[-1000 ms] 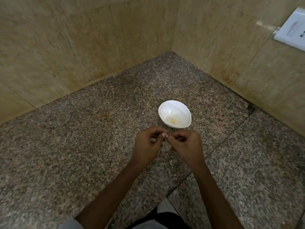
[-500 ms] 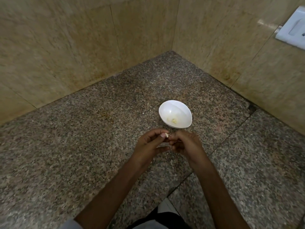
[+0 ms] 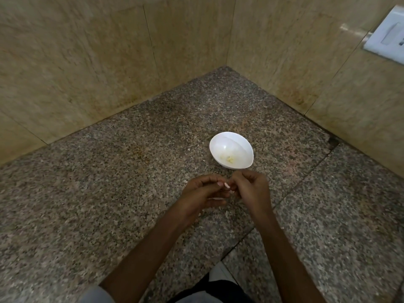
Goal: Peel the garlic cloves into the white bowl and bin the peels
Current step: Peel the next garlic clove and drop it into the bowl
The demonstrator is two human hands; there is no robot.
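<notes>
A garlic clove (image 3: 227,185) is seen pinched between two hands just below centre frame, over a speckled granite counter (image 3: 109,193). The left hand (image 3: 203,193) has its fingers curled with the thumb tip set against the clove. The right hand (image 3: 251,189) has its fingers bent in to nip the clove's other end. The white bowl (image 3: 220,142) sits on the counter just above the hands, right of centre, with a few pale peeled cloves (image 3: 228,159) at its bottom.

The step in hand is judged to be the stripping of skin from this clove. It would be done best with the clove held firm by one hand while the loosened skin is drawn off in one piece by the other. The work is best kept close to the bowl, so that the bared clove can be dropped straight in. Scraps should be gathered, since a pale flake of peel (image 3: 227,213) is seen on the counter below the hands. No bin is in view.

No brand or label can be read. Small dark marks on the white switch plate (image 3: 387,38), upper right, are too small to make out.
</notes>
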